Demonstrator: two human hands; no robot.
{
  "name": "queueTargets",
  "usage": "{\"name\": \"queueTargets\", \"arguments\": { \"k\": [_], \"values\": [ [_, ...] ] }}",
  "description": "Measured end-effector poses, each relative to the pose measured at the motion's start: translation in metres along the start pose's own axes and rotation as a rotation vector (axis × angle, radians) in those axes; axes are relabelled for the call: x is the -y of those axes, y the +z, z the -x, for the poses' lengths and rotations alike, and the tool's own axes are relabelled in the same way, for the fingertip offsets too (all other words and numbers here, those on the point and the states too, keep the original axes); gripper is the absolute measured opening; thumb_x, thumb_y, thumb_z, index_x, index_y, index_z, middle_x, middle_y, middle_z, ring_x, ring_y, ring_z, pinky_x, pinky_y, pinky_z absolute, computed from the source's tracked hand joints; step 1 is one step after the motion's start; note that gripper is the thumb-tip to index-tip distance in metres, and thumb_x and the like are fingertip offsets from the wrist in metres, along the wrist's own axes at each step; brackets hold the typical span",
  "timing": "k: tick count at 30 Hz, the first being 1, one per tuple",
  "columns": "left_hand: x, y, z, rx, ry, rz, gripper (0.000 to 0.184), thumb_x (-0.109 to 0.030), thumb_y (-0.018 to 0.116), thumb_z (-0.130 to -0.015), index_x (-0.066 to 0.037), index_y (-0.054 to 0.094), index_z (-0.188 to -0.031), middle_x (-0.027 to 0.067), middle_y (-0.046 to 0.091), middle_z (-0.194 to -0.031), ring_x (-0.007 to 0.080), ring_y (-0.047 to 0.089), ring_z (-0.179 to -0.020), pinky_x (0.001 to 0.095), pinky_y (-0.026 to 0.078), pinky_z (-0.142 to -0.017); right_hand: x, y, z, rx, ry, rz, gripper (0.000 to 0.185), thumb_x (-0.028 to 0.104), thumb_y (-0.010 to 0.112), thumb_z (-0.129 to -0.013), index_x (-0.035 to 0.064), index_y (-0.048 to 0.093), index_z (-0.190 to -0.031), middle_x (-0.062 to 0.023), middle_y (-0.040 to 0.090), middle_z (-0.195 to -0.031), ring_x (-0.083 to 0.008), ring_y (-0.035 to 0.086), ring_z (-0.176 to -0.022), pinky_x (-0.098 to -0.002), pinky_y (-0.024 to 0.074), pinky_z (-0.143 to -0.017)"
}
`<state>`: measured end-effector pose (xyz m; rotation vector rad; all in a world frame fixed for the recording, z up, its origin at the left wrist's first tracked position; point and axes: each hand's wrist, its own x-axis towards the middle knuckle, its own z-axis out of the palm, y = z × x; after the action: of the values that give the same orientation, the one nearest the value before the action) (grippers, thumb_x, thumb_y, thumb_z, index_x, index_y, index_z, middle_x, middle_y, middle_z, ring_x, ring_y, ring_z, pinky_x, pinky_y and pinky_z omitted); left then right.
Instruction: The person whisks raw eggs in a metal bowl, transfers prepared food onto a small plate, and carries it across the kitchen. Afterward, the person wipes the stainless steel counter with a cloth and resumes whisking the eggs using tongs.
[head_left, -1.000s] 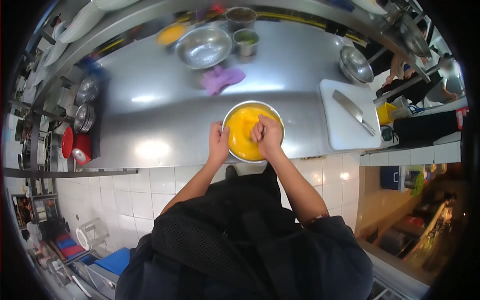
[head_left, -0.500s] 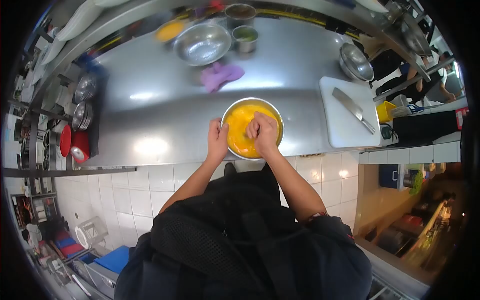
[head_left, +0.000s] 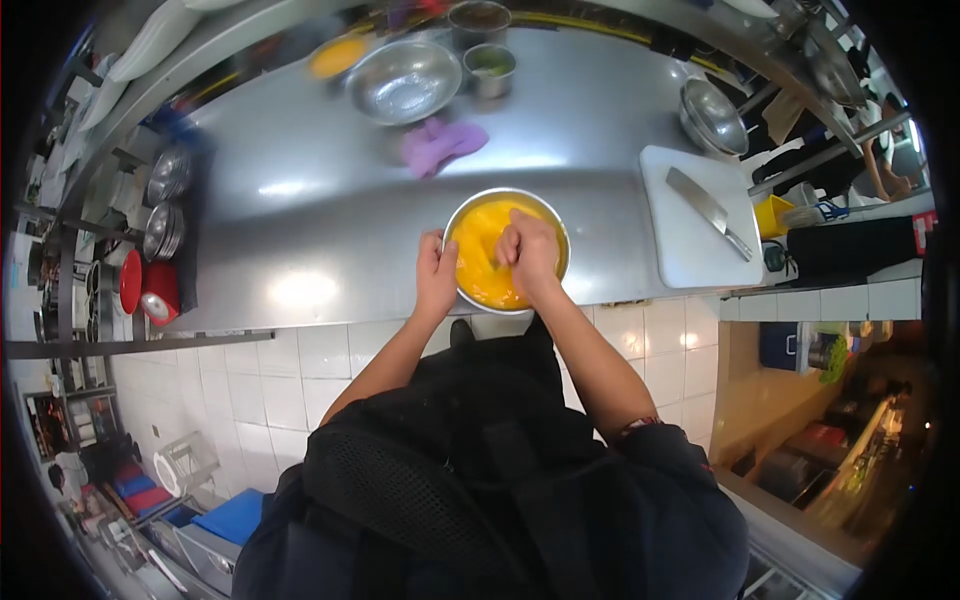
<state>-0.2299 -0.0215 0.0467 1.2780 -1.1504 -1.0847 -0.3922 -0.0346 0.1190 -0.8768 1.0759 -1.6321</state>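
A round metal bowl stands at the front edge of the steel counter. It holds a yellow liquid that looks like beaten egg, with swirls on its surface. My left hand grips the bowl's left rim, thumb on the inner side. Over the right half of the liquid, my right hand is closed, fingers pointing down. Whatever it holds is hidden beneath the fingers. Behind the bowl lies a crumpled purple cloth.
A white cutting board with a cleaver-like knife lies to the right. Metal bowls sit behind it. At the back are a wide metal basin, a small pot and a yellow-filled container. A person works far right.
My right hand has shifted slightly right and up in the bowl, and the liquid's swirls differ. My left hand stays on the rim.
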Motion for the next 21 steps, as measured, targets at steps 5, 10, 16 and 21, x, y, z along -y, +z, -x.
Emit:
{"name": "queueTargets", "arguments": {
  "k": [5, 10, 16, 21],
  "values": [
    [-0.005, -0.002, 0.006, 0.002, 0.017, -0.044, 0.013, -0.010, 0.054, -0.097, 0.002, 0.051, -0.102, 0.0081, 0.050, -0.097, 0.0144, 0.046, -0.081, 0.0289, 0.042, -0.075, -0.007, -0.004, -0.005, -0.012, 0.098, -0.192, 0.044, 0.023, 0.048, -0.098, 0.0078, 0.046, -0.057, -0.0063, 0.044, -0.050, -0.0173, 0.044, -0.045, -0.0309, 0.0370, -0.048],
    [0.004, -0.005, -0.007, 0.044, 0.105, -0.127, 0.017, -0.012, 0.052, -0.099, 0.001, 0.054, -0.111, 0.0048, 0.054, -0.093, 0.0096, 0.047, -0.085, 0.0261, 0.042, -0.077, 0.042, 0.000, -0.007, 0.067, 0.132, -0.032, 0.043, 0.020, 0.049, -0.098, 0.0061, 0.048, -0.058, -0.0056, 0.048, -0.051, -0.0162, 0.045, -0.044, -0.0303, 0.0366, -0.048],
    [0.010, -0.002, -0.007, 0.022, 0.153, -0.066, 0.012, -0.011, 0.052, -0.099, 0.000, 0.053, -0.102, 0.0043, 0.054, -0.095, 0.0086, 0.047, -0.084, 0.0255, 0.043, -0.077, 0.027, 0.003, -0.016, 0.170, 0.454, -0.024, 0.042, 0.021, 0.051, -0.098, 0.0087, 0.046, -0.058, -0.0049, 0.045, -0.049, -0.0154, 0.044, -0.043, -0.0300, 0.0357, -0.048],
    [0.003, -0.006, 0.004, 0.061, 0.023, -0.091, 0.011, -0.011, 0.054, -0.099, -0.001, 0.049, -0.095, 0.0074, 0.056, -0.102, 0.0098, 0.048, -0.087, 0.0265, 0.043, -0.080, 0.019, -0.001, -0.012, -0.047, 0.257, -0.226, 0.042, 0.022, 0.053, -0.097, 0.0081, 0.044, -0.059, -0.0049, 0.042, -0.048, -0.0156, 0.042, -0.042, -0.0307, 0.0333, -0.045]
  ]
}}
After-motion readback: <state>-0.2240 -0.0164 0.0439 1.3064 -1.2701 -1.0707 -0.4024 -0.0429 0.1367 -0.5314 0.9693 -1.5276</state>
